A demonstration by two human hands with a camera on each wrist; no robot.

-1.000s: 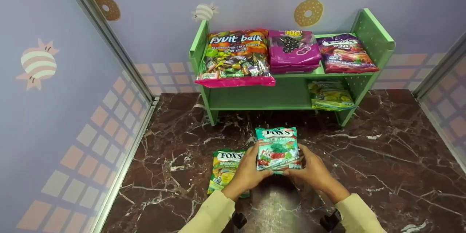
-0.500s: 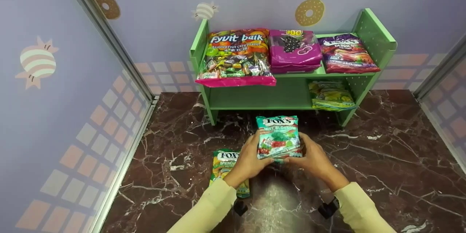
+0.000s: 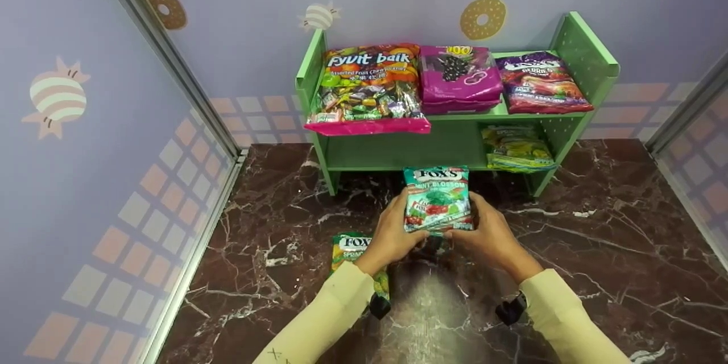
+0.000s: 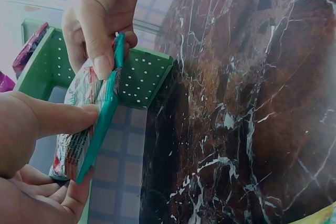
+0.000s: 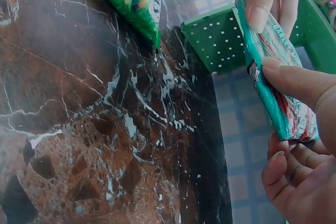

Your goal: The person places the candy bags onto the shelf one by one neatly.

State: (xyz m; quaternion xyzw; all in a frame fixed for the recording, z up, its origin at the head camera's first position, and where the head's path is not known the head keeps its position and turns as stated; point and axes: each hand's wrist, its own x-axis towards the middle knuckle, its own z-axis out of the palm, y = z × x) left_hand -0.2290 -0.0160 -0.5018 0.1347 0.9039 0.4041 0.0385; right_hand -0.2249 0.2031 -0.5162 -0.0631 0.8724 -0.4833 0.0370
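Between my two hands I hold a teal bag of Fox's Mint Blossom candy (image 3: 438,199), its printed front facing up toward the head camera. My left hand (image 3: 392,224) grips its left side and my right hand (image 3: 493,236) its right side. Both thumbs lie on the bag near its lower edge, as the left wrist view shows with the bag (image 4: 86,124) edge-on. Fingers curl beneath it. Just beyond the bag stands a green two-tier shelf (image 3: 392,153). A yellow-green Fox's candy bag (image 3: 348,247) lies on the marble surface, partly hidden by my left forearm.
The upper tier bears a Fyvit Baik candy bag (image 3: 369,77), a magenta package (image 3: 460,77) and a Fox's Berries bag (image 3: 543,82). A yellow-green bag (image 3: 517,148) sits at the lower tier's right end. Patterned walls (image 3: 114,96) enclose the sides and back.
Both hands have carried the teal candy bag forward, toward the shelf, until its top edge overlaps the lower tier's front edge in the head view. The shelf's bags have stayed put.
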